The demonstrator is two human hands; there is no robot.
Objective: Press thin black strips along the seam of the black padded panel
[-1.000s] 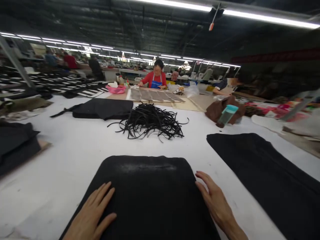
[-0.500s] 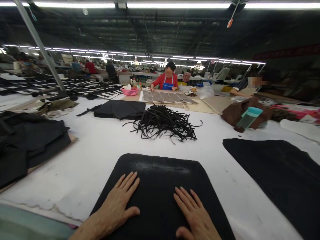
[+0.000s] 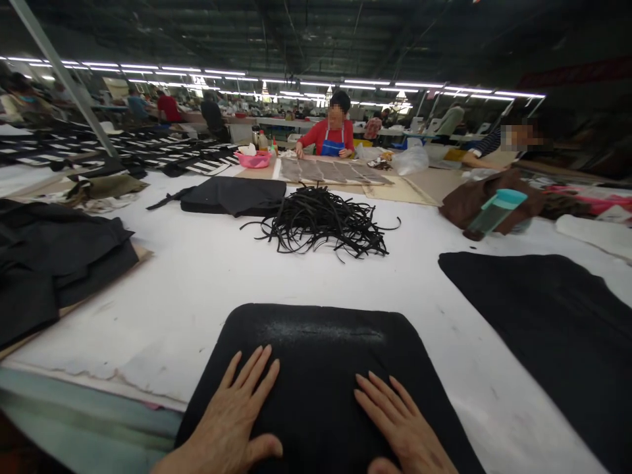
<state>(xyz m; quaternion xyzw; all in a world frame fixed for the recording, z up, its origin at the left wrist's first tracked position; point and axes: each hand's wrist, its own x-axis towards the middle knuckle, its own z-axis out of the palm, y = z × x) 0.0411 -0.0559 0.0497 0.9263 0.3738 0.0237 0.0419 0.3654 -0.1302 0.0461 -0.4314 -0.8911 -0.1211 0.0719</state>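
Observation:
A black fabric panel with rounded corners lies flat on the white table right in front of me. My left hand rests palm down on its near left part, fingers stretched out and together. My right hand lies flat on its near right part, fingers spread. Neither hand holds anything. A faint pale line runs across the panel's far part.
A tangle of black strips lies beyond the panel. A larger black piece covers the right side, dark fabric stacks the left, a folded black piece farther back. A teal-capped bottle leans on brown cloth. A person in red works at the far end.
Both hands moved from the panel's outer edges inward onto its surface, then slid slightly nearer to me. The camera view shifted a little to the left and downward.

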